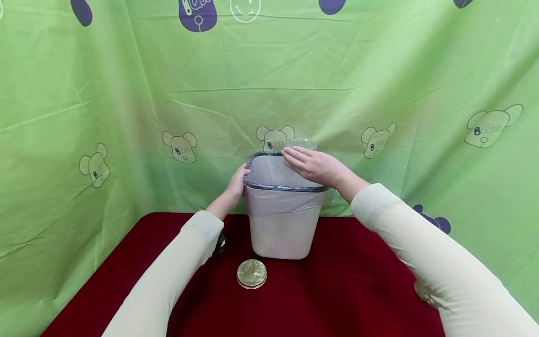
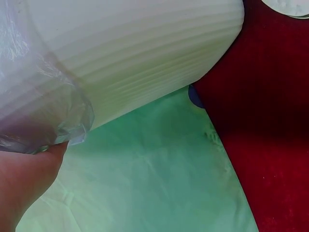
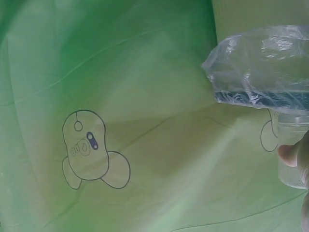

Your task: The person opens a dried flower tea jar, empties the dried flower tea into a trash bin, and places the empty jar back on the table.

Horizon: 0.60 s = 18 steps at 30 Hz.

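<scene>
A pale waste bin [image 1: 286, 229] with a thin clear plastic bag [image 1: 290, 203] folded over its dark rim stands on the red cloth. My left hand [image 1: 236, 185] grips the rim at its left side; in the left wrist view its thumb [image 2: 46, 162] presses on the bag. Over the bin's right side, my right hand [image 1: 313, 166] holds a clear plastic jar [image 3: 291, 176]. The jar's neck end points down toward the bin in the right wrist view. Most of the jar is hidden behind the hand in the head view.
A round gold lid [image 1: 251, 273] lies on the red cloth [image 1: 337, 290] in front of the bin. Another gold-coloured thing [image 1: 424, 294] is partly covered by the right sleeve. A small dark object [image 1: 220, 244] shows beside the left sleeve. Green printed curtain [image 1: 236, 112] hangs behind.
</scene>
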### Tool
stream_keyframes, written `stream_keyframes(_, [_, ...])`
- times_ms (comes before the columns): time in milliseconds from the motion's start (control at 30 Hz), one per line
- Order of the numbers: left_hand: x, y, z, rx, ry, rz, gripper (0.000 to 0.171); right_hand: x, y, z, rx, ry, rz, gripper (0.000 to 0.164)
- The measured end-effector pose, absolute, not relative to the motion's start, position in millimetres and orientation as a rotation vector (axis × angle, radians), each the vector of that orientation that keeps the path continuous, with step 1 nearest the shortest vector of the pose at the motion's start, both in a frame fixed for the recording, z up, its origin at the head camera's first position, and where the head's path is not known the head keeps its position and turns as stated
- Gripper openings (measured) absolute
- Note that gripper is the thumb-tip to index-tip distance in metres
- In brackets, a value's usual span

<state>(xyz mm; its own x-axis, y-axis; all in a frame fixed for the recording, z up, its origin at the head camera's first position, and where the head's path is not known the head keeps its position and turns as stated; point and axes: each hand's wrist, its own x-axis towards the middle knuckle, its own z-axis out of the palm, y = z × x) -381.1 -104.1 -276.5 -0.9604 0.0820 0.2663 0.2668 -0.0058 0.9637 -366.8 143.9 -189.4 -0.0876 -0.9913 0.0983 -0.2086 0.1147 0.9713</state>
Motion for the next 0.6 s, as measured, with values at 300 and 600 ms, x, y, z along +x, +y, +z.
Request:
stream_keyframes(300, [-384.8,-103.0,-279.5,-0.374,-2.111,-2.103,0.053,-367.2,144.8,-191.8,1.277,-1.436,-1.091,0.046])
stream_keyframes(600, [-387.2,-104.0,-280.9,-0.402,-2.097,-2.117,0.053,-368.1,144.0,-193.6,1.285,-1.417,-1.079,0.046])
